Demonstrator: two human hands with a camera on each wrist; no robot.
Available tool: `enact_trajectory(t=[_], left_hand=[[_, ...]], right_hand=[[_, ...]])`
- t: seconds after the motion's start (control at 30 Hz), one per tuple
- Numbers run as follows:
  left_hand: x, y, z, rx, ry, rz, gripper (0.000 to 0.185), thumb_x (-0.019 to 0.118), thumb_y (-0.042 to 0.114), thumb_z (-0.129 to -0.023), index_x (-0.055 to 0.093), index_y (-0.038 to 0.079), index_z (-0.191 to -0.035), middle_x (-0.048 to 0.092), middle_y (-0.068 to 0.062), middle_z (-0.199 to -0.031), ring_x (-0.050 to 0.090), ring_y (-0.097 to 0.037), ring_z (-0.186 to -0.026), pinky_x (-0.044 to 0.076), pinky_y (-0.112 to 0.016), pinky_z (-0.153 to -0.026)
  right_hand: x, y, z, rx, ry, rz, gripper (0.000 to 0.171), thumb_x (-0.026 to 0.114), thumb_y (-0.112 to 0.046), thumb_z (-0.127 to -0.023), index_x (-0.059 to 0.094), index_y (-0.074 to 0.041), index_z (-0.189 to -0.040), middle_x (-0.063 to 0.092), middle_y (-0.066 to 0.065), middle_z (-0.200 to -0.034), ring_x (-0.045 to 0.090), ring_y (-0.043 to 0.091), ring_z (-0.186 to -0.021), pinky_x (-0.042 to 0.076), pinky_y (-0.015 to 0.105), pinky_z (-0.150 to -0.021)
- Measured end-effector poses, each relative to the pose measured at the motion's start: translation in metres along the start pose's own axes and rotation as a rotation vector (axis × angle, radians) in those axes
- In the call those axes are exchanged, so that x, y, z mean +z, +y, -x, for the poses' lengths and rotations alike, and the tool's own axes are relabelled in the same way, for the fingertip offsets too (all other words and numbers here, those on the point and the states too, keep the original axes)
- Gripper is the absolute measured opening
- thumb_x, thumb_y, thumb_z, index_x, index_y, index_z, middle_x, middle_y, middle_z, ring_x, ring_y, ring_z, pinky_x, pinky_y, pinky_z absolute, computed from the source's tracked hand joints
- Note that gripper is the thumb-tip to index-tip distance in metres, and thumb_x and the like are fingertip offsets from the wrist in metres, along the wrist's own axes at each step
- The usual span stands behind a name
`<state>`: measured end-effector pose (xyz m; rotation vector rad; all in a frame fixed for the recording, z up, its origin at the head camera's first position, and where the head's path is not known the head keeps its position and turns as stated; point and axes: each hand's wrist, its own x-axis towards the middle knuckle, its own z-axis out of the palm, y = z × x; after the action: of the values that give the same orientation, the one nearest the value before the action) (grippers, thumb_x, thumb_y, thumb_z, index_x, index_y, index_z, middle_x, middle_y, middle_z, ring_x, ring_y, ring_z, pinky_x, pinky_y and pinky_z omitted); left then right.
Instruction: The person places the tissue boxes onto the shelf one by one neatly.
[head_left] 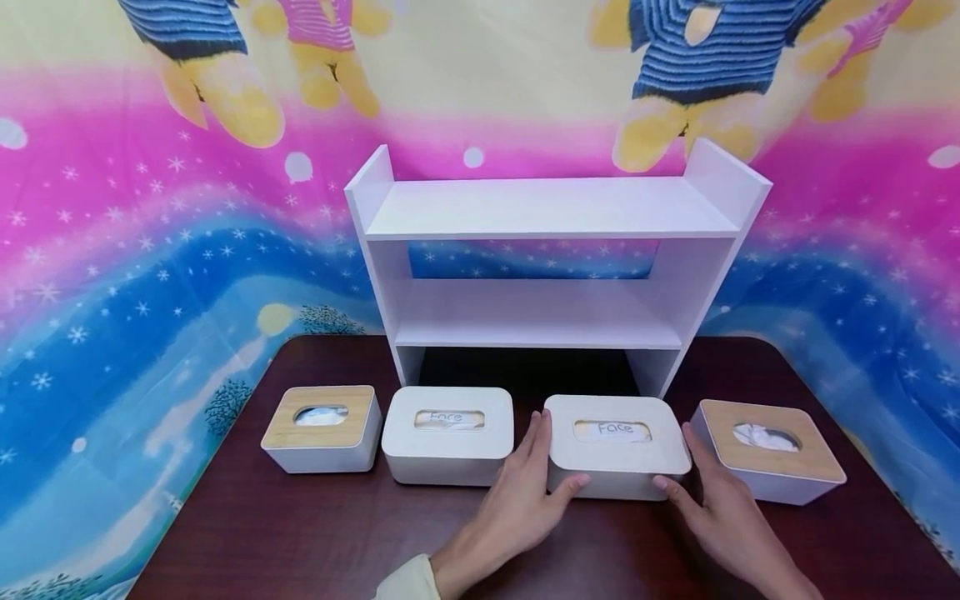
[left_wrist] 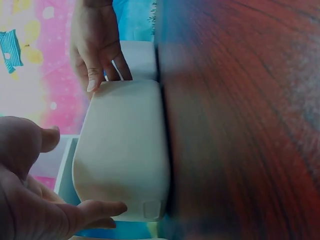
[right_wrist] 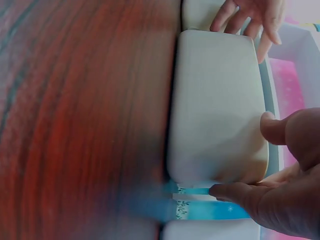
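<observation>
A white tissue box (head_left: 621, 446) with "Face" written in its oval slot sits on the table between my two hands. My left hand (head_left: 517, 487) lies along its left end, fingers extended and thumb by the front face. At the opposite end is my right hand (head_left: 723, 500), its fingers along the side and its thumb at the front right corner. In the left wrist view, the left fingers (left_wrist: 107, 207) lie against the box's near end. From the right wrist, the right thumb (right_wrist: 272, 129) shows at the box edge. Neither hand's fingers curl round the box.
A second white "Face" tissue box (head_left: 447, 446) stands just left of my left hand. Wood-topped tissue boxes stand at the far left (head_left: 281, 429) and far right (head_left: 813, 454). Behind the row rises a white two-tier shelf (head_left: 540, 312) on the dark red table (head_left: 300, 533), before a patterned cloth.
</observation>
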<state>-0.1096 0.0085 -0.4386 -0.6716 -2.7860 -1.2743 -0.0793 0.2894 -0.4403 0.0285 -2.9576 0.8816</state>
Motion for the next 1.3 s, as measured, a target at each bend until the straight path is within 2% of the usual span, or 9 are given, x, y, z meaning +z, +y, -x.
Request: enact_trajectory(t=[0.23,0.5,0.7,1.17,1.3], left_hand=[[0.001,-0.006,0.000,-0.019,-0.006,0.045,0.084,0.068,0.035,-0.107,0.026,-0.004,-0.168,0.035,-0.028,-0.171,0.043,-0.036,-0.156,0.045,-0.051,-0.122],[0.004,-0.012,-0.002,0.042,0.040,0.048,0.074,0.070,0.023,-0.106,0.035,-0.007,-0.164,0.046,-0.028,-0.164,0.051,-0.035,-0.150,0.048,-0.048,-0.120],[0.005,-0.012,-0.003,0.051,0.049,0.053,0.072,0.069,0.019,-0.106,0.036,-0.010,-0.162,0.048,-0.028,-0.162,0.053,-0.034,-0.149,0.049,-0.047,-0.119],[0.001,-0.006,0.000,0.063,0.052,0.047,0.067,0.070,0.017,-0.105,0.041,-0.013,-0.158,0.057,-0.027,-0.155,0.060,-0.030,-0.142,0.055,-0.043,-0.113],[-0.003,-0.001,0.000,0.058,0.067,0.047,0.066,0.069,0.019,-0.105,0.043,-0.012,-0.158,0.060,-0.025,-0.153,0.063,-0.029,-0.139,0.056,-0.042,-0.111]], right_hand=[[0.003,0.003,-0.004,0.021,-0.025,0.004,0.094,0.064,-0.042,-0.108,0.012,0.009,-0.168,0.029,0.040,-0.167,0.038,0.060,-0.150,0.041,0.073,-0.111],[0.004,0.005,-0.005,0.020,-0.028,-0.009,0.090,0.063,-0.039,-0.110,0.014,0.009,-0.168,0.031,0.040,-0.166,0.038,0.061,-0.149,0.043,0.073,-0.110],[0.004,0.007,-0.005,0.024,-0.027,-0.010,0.087,0.063,-0.036,-0.110,0.017,0.010,-0.167,0.033,0.040,-0.165,0.038,0.061,-0.149,0.042,0.074,-0.110],[-0.002,0.003,-0.002,0.108,-0.062,-0.003,0.083,0.058,-0.038,-0.112,0.015,0.003,-0.169,0.030,0.038,-0.167,0.037,0.060,-0.150,0.039,0.076,-0.113],[-0.007,-0.002,-0.002,0.114,-0.059,0.017,0.082,0.056,-0.039,-0.113,0.012,0.000,-0.171,0.031,0.038,-0.166,0.040,0.060,-0.148,0.044,0.074,-0.110]])
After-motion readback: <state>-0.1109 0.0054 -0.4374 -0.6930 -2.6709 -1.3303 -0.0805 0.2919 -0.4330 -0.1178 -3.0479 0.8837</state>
